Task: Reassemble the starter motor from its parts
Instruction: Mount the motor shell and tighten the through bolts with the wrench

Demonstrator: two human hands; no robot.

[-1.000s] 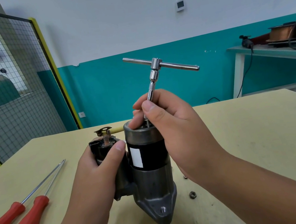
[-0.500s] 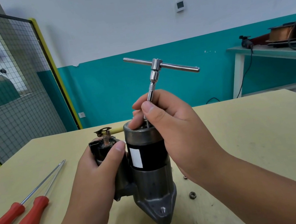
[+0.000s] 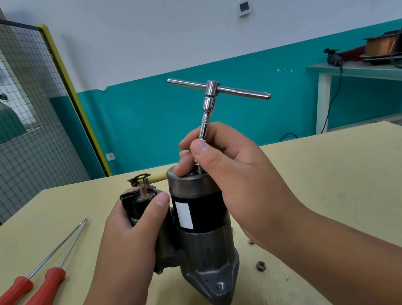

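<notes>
Almost nothing has shifted since the earlier frames: both hands and the motor stay where they were, and only the right end of the wrench's cross bar sits a touch lower.

The pale yellow table (image 3: pixel 330 185) fills the lower half of the head view. A wire-mesh guard (image 3: pixel 12 154) with a yellow frame stands behind it on the left, and a green side bench (image 3: pixel 365 73) carrying a spool of copper wire (image 3: pixel 382 44) stands behind it on the right.

The starter motor (image 3: pixel 201 230) stands upright near the middle of the table, nose casting down and black body up. Its solenoid (image 3: pixel 139 203) is alongside on the left, copper studs pointing up.

The left hand (image 3: pixel 133 230) wraps round the solenoid with its thumb across the front. The right hand (image 3: pixel 237 173) is curled above the motor's top end, thumb and fingers pinching the lower shaft of the T-handle wrench (image 3: pixel 211 90). The wrench rises from the top of the motor and leans slightly right. Its tip is hidden behind the fingers.

Two red-handled screwdrivers (image 3: pixel 37 304) lie side by side at the left edge of the table, well apart from the motor, blades pointing up and to the right.

A small dark nut (image 3: pixel 260 265) lies on the table just right of the motor's nose.
</notes>
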